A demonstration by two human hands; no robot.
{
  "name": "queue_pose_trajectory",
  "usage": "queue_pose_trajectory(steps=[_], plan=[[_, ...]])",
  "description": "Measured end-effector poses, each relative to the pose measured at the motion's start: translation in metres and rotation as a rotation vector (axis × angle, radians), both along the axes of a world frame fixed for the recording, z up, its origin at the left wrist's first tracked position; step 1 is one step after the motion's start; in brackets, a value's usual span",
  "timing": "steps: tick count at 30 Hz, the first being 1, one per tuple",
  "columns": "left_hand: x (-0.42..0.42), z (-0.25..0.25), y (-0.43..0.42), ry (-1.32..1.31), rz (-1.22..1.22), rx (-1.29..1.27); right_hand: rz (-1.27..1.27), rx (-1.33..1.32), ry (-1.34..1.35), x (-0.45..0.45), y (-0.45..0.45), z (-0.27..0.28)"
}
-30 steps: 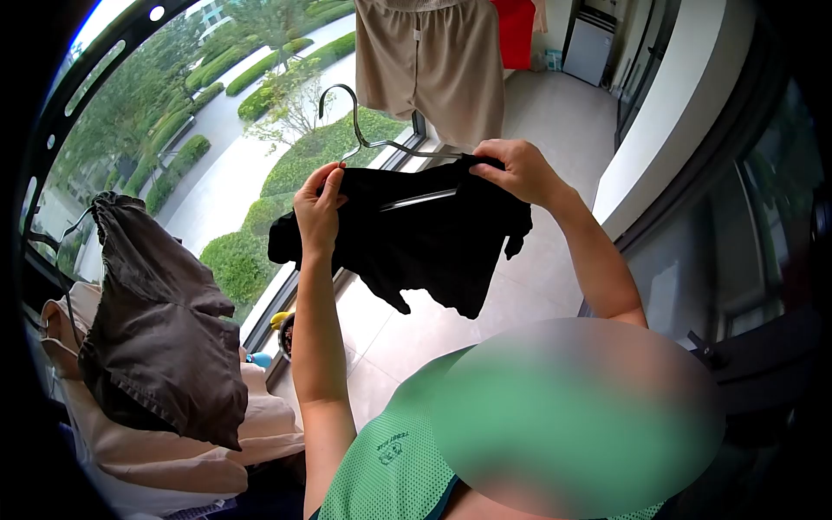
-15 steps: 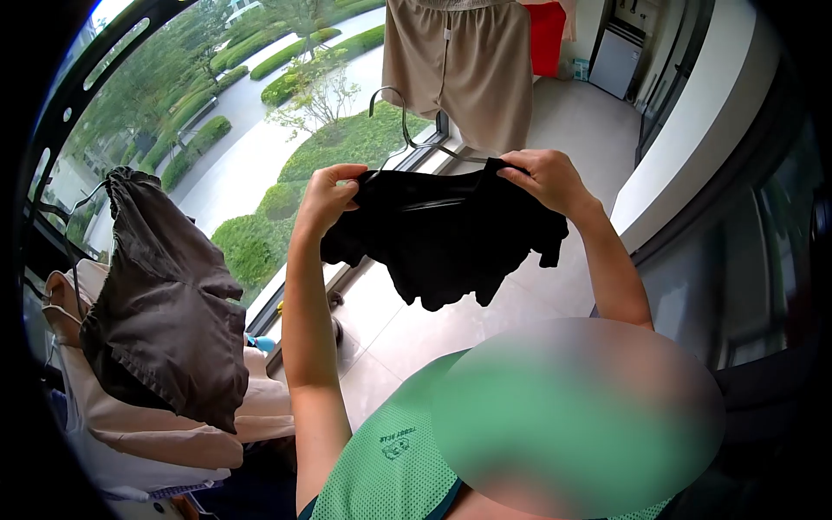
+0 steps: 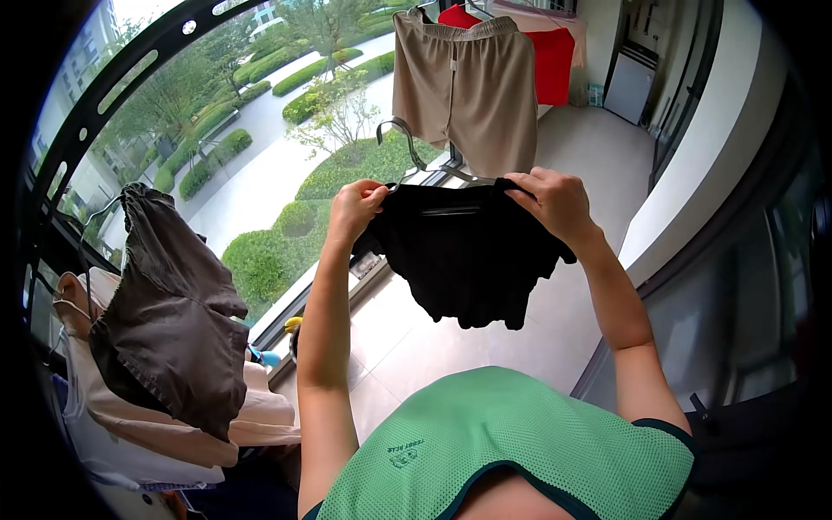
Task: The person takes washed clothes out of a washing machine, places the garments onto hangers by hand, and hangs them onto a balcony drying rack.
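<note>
A black garment (image 3: pixel 472 251) hangs spread between my two hands, its ragged-looking lower edge dangling free. I cannot tell whether it is a top or shorts. Inside its upper edge runs a metal hanger (image 3: pixel 407 143), whose hook sticks up to the left of centre. My left hand (image 3: pixel 354 211) pinches the upper left corner of the garment over the hanger. At the upper right corner, my right hand (image 3: pixel 555 206) is closed on the cloth, thumb in front.
Beige shorts (image 3: pixel 468 87) hang straight ahead, with a red cloth (image 3: pixel 551 68) behind them. Dark grey shorts (image 3: pixel 178 303) and pale clothes (image 3: pixel 165 416) hang at the left. A large window (image 3: pixel 260 173) lines the left; a small grey cabinet (image 3: pixel 630 87) stands at the back.
My view has tilted up a little, showing more of the beige shorts. The black garment hangs straighter and fuller, and both hands still grip its upper corners.
</note>
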State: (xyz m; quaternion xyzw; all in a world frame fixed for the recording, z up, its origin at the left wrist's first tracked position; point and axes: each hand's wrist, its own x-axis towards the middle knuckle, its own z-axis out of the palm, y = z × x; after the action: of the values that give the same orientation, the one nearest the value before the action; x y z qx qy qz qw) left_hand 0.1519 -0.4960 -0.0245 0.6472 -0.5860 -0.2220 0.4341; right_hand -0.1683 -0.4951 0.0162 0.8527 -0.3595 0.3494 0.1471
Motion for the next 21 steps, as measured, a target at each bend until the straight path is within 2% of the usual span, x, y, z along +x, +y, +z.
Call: queue_pose_trajectory(steps=[3, 5, 6, 7, 9, 11, 14, 15, 17, 18, 21], plan=[[-0.01, 0.002, -0.012, 0.005, -0.006, -0.049, 0.012, -0.011, 0.0, -0.005, -0.005, -0.001], [-0.02, 0.006, -0.014, -0.741, 0.226, -0.477, 0.028, -0.019, -0.008, -0.008, -0.013, 0.001], [-0.028, 0.016, -0.013, -0.814, 0.298, -0.492, 0.05, -0.017, -0.027, -0.008, -0.015, 0.003], [-0.03, 0.024, -0.015, -0.816, 0.302, -0.494, 0.074, -0.014, -0.044, -0.007, -0.017, 0.006], [-0.031, 0.041, -0.024, -0.797, 0.543, -0.409, 0.062, -0.028, -0.061, -0.003, -0.017, 0.018], [-0.035, 0.056, -0.026, -0.745, 0.552, -0.367, 0.048, -0.039, -0.081, -0.001, -0.023, 0.025], [-0.031, 0.071, -0.031, -0.449, 0.194, -0.57, -0.025, -0.083, -0.167, -0.001, -0.036, 0.033], [-0.025, 0.072, -0.034, -0.45, 0.19, -0.579, -0.03, -0.092, -0.17, -0.001, -0.039, 0.036], [-0.012, 0.07, -0.04, -0.551, -0.03, -0.631, -0.055, -0.091, -0.202, 0.0, -0.043, 0.041], [-0.003, 0.07, -0.046, -0.496, -0.02, -0.54, -0.065, -0.096, -0.206, 0.002, -0.046, 0.042], [0.014, 0.069, -0.064, -0.441, -0.028, -0.504, 0.024, -0.087, -0.228, 0.007, -0.059, 0.042]])
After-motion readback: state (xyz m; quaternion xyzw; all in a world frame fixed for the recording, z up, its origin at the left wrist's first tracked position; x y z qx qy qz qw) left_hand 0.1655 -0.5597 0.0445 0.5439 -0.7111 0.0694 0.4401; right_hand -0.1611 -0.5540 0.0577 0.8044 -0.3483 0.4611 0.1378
